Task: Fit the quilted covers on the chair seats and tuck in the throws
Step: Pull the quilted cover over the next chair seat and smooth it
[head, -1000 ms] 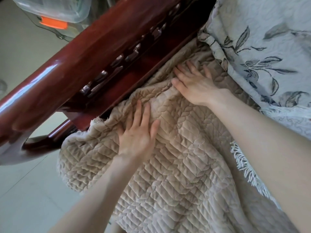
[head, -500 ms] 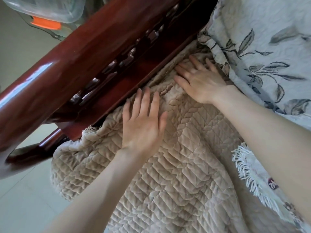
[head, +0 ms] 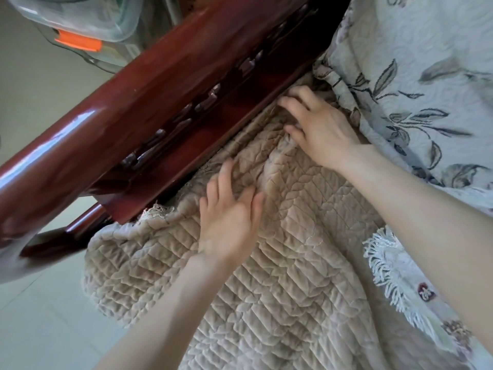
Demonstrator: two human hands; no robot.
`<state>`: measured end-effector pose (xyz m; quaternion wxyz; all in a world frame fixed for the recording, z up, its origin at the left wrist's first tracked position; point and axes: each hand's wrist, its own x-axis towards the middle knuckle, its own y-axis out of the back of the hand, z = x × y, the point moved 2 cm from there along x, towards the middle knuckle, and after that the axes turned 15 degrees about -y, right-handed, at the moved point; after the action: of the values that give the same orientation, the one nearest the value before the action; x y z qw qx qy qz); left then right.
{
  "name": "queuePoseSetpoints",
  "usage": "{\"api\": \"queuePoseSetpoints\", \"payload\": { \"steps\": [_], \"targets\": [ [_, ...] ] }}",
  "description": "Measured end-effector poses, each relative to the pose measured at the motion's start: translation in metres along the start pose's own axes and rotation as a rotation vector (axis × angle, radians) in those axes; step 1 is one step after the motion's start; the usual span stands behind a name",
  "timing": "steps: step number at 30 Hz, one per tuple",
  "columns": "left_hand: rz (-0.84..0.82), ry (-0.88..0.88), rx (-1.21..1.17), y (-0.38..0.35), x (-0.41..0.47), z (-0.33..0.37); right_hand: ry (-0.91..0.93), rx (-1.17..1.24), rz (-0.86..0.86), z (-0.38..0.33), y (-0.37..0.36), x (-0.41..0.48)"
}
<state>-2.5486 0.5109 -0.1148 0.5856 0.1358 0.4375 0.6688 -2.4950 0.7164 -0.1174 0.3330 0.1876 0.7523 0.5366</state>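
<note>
Against the chair's dark red wooden rail [head: 149,110], a person's left hand [head: 229,222] and right hand [head: 320,132] are pressing flat, fingers extended, gripping nothing, on the beige quilted cover [head: 280,276] beside a floral throw [head: 416,76].

Both hands, left [head: 229,222] and right [head: 320,132], press the quilted cover [head: 280,289] flat.

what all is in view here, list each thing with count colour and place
quilted cover: one, beige, spread over the seat, centre
chair frame: one, glossy dark red wood, diagonal across upper left
floral throw: one, pale with grey leaves, upper right
fringed cloth edge: one, white, lower right
plastic container: one, clear with an orange clip, top left
floor: pale, lower left
left hand: flat on the cover, centre
right hand: pushing the cover in beside the frame
</note>
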Motion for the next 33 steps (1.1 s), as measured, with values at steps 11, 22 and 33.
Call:
{"api": "queuePoseSetpoints", "payload": {
  "steps": [11,22,33],
  "targets": [
    [0.07,-0.051,0.147,-0.002,-0.021,-0.005,-0.39,0.322,0.299,-0.004,-0.004,0.012],
    [0.125,-0.119,0.198,0.006,0.0,0.008,-0.259,0.342,0.061,0.012,-0.004,-0.026],
    [-0.106,-0.014,0.156,-0.007,0.065,0.006,-0.138,-0.092,-0.195,0.033,-0.019,-0.001]
  ]
}}
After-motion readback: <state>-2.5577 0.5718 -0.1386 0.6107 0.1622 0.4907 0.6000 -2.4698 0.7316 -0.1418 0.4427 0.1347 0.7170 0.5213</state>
